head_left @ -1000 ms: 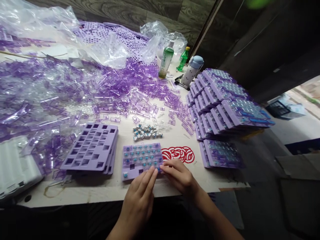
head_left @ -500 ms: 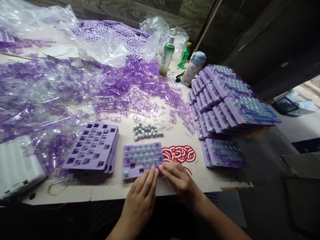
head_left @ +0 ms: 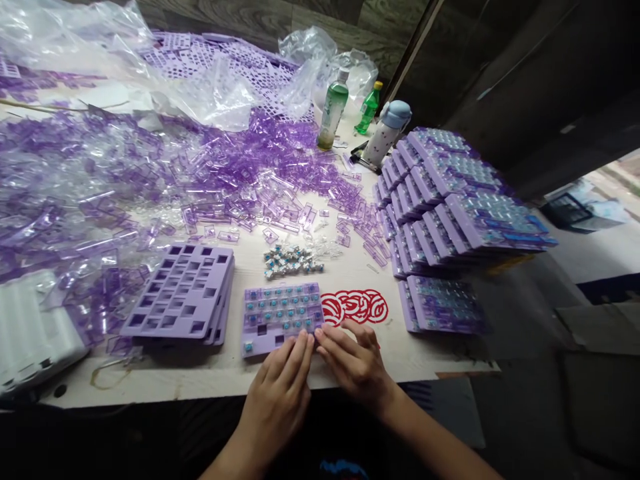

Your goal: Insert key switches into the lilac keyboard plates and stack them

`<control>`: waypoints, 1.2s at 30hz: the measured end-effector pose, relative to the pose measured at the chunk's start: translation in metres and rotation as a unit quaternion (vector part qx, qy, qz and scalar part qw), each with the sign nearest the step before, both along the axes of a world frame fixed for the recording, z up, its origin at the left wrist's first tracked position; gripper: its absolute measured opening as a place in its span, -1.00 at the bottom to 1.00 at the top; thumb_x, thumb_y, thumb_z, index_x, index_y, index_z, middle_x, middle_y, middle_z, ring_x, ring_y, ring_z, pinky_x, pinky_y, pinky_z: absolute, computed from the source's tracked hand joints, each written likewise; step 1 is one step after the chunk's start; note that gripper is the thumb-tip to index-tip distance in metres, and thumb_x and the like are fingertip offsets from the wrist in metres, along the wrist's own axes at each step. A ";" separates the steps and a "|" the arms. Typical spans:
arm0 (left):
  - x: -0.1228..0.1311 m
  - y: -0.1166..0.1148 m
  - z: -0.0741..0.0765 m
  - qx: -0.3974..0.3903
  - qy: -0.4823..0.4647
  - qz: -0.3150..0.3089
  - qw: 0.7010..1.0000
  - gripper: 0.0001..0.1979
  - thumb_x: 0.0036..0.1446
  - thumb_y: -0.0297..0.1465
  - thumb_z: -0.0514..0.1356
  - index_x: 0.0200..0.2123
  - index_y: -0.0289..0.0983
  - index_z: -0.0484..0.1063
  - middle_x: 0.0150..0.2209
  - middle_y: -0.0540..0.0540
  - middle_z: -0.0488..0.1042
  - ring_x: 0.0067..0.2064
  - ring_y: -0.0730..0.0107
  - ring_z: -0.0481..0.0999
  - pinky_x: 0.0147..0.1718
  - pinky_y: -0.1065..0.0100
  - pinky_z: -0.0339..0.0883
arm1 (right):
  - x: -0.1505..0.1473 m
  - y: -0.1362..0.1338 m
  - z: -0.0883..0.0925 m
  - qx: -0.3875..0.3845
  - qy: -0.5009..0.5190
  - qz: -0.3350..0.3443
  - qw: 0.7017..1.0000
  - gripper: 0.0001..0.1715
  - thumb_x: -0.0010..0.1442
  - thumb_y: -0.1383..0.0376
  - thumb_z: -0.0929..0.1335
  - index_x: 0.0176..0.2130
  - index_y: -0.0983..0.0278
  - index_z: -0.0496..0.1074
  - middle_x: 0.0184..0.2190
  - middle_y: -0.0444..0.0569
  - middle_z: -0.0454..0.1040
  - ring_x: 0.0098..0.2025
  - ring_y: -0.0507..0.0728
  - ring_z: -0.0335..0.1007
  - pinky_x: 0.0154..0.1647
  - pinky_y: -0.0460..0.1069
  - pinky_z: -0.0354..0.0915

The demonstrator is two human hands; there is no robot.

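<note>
A small purple keyboard plate (head_left: pixel 283 313) lies at the table's front, with rows of blue-stemmed switches and several clear purple keycaps on it. A few square holes in its front row hold no switch. My left hand (head_left: pixel 281 387) is closed at the plate's front edge, its fingers together and the tips on the front right part. At the right front corner, my right hand (head_left: pixel 353 363) has its thumb and fingertips bunched together. What lies between those fingertips is hidden. Behind the plate sits a small heap of loose switches (head_left: pixel 293 261).
Purple plates (head_left: pixel 180 293) are stacked on the left, near a white ribbed object (head_left: pixel 35 333). Filled keyboards (head_left: pixel 445 200) form a tall pile on the right. Loose clear keycaps (head_left: pixel 240 167) cover the back, with bottles (head_left: pixel 334 110) and a flask (head_left: pixel 387 133). Red rings (head_left: pixel 357 305) lie nearby.
The view has shifted slightly. Both hands stay at the plate's front right, and the right hand's raised fingers have moved a little. The plate looks otherwise the same.
</note>
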State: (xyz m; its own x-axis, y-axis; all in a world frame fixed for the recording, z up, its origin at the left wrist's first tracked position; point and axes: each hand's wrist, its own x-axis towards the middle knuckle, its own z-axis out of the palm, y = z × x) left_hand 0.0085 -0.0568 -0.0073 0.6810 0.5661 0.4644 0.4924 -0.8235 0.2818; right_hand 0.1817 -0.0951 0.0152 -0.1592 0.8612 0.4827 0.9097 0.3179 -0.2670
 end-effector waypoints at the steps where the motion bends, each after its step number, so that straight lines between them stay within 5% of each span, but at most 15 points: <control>1: 0.000 0.000 0.000 0.001 0.001 0.001 1.000 -0.50 0.14 -0.53 -0.06 0.18 -0.36 0.13 0.07 -0.15 0.36 0.07 0.22 0.31 0.03 0.27 0.10 | -0.002 -0.001 0.001 0.000 0.005 -0.009 1.000 -0.61 0.22 0.40 0.28 0.05 0.22 0.34 -0.13 -0.09 0.47 -0.08 0.17 0.23 -0.13 0.06 0.14; 10: -0.015 0.010 0.009 -0.041 0.020 -0.065 0.997 -0.49 0.17 -0.48 0.02 0.20 -0.40 0.05 0.16 -0.24 0.23 0.16 0.22 0.21 0.06 0.27 0.20 | 0.008 0.001 0.008 -0.067 0.077 0.004 0.995 -0.71 0.16 0.33 0.31 -0.09 0.23 0.45 -0.07 0.04 0.34 -0.01 0.22 0.17 0.03 0.16 0.12; 15: -0.036 0.004 0.018 -0.065 -0.057 0.046 0.995 -0.44 0.13 -0.49 0.09 0.21 -0.26 0.05 0.17 -0.24 0.18 0.19 0.06 0.15 0.10 0.04 0.14 | 0.029 0.017 0.023 -0.047 0.115 0.002 0.992 -0.71 0.20 0.35 0.27 -0.08 0.19 0.43 -0.11 0.02 0.36 -0.06 0.20 0.22 -0.03 0.15 0.15; 19: -0.047 0.000 0.014 -0.112 -0.041 0.138 0.983 -0.38 0.16 -0.40 0.07 0.25 -0.34 -0.09 0.22 -0.36 0.04 0.22 -0.07 0.06 0.07 -0.07 0.16 | 0.044 0.039 0.035 -0.008 0.095 -0.044 0.995 -0.74 0.22 0.36 0.27 -0.09 0.22 0.44 -0.21 0.01 0.41 -0.12 0.20 0.25 -0.07 0.14 0.16; 23: -0.045 -0.001 0.002 -0.115 -0.011 0.120 0.986 -0.37 0.19 -0.39 0.03 0.26 -0.38 -0.16 0.20 -0.39 0.09 0.18 0.02 0.18 0.02 0.06 0.28 | 0.052 0.059 0.041 -0.003 0.043 -0.048 0.998 -0.77 0.22 0.35 0.27 -0.13 0.21 0.45 -0.22 0.00 0.42 -0.13 0.21 0.26 -0.07 0.14 0.14; 27: -0.033 0.004 0.000 -0.114 -0.022 0.084 0.990 -0.51 0.19 -0.44 0.02 0.19 -0.32 0.01 0.11 -0.31 0.22 0.11 0.14 0.29 -0.01 0.16 0.32 | 0.054 0.072 0.051 0.009 0.007 -0.057 0.998 -0.80 0.24 0.34 0.27 -0.17 0.21 0.46 -0.24 -0.02 0.44 -0.13 0.20 0.28 -0.09 0.12 0.12; 31: -0.019 0.015 0.004 -0.106 -0.045 0.060 0.992 -0.75 0.20 -0.45 0.01 -0.05 -0.32 0.25 -0.04 -0.27 0.33 -0.04 0.20 0.42 -0.12 0.23 0.40 | 0.033 0.067 0.079 -0.039 -0.019 0.007 0.999 -0.81 0.27 0.32 0.25 -0.14 0.25 0.42 -0.26 -0.03 0.46 -0.16 0.16 0.32 -0.12 0.08 0.12; 36: -0.010 0.029 0.005 -0.087 -0.058 0.045 0.993 -0.79 0.21 -0.47 -0.02 -0.08 -0.32 0.25 -0.09 -0.25 0.34 -0.07 0.22 0.42 -0.14 0.21 0.40 | -0.010 0.064 0.112 -0.160 -0.112 0.134 0.971 -0.78 0.28 0.25 0.26 -0.34 0.24 0.44 -0.43 -0.07 0.45 -0.34 0.11 0.34 -0.22 0.03 0.16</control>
State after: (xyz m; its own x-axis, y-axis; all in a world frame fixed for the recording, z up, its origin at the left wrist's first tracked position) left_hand -0.0019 -0.0282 -0.0020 0.5721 0.7010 0.4258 0.5175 -0.7113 0.4757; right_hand 0.1717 -0.0312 0.1270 -0.4688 0.8747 0.1233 0.8526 0.4846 -0.1957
